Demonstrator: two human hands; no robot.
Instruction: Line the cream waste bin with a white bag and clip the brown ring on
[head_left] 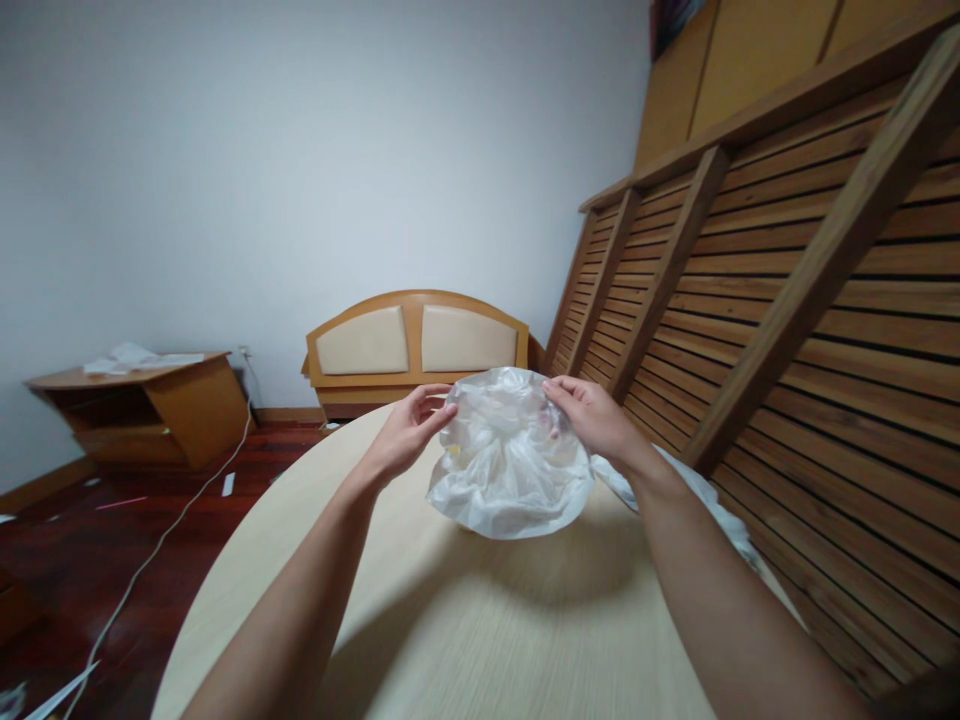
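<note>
A white, translucent plastic bag [517, 470] is spread wide between my two hands above the round table, its middle gathered into creases. My left hand [411, 425] pinches the bag's left edge between thumb and fingers. On the opposite side, my right hand [589, 410] grips the upper right edge, and some of its fingers show faintly through the film. A small yellow patch shows at the bag's left side; what it is I cannot make out. The bag casts a shadow on the tabletop.
The pale round table [525, 640] fills the foreground. White plastic [709, 495] lies at its right edge, partly behind my right forearm. A slatted wooden frame [750, 300] leans on the right. A headboard [416, 345], a low cabinet [165, 410] and a cable [169, 535] are farther off.
</note>
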